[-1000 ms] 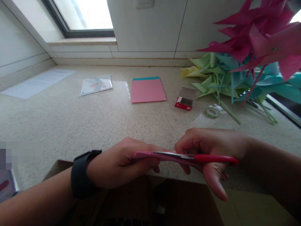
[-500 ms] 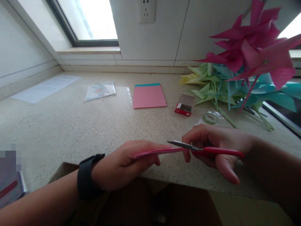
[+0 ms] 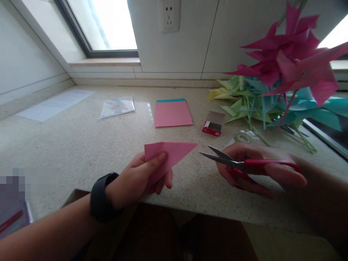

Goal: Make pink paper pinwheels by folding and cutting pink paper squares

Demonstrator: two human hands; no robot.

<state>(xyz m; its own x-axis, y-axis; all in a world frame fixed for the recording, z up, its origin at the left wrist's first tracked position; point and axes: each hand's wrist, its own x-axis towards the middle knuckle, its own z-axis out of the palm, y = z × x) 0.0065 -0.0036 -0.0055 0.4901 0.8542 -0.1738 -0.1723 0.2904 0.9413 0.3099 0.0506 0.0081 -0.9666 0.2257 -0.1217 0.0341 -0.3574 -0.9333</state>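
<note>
mid-cut on a pinwheel blank: left hand (image 3: 141,177) pinching the folded pink paper triangle (image 3: 167,154) above the worktop (image 3: 81,145), right hand (image 3: 261,170) gripping red-handled scissors (image 3: 239,162), blades parted just beside its tip; probably needing realignment before snipping.

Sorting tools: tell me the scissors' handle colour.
Red handles on the metal-bladed scissors, head view.

The left hand (image 3: 138,177) holds a folded pink paper (image 3: 167,154), and the right hand (image 3: 258,168) holds red scissors (image 3: 244,163) with the blades apart.
</note>
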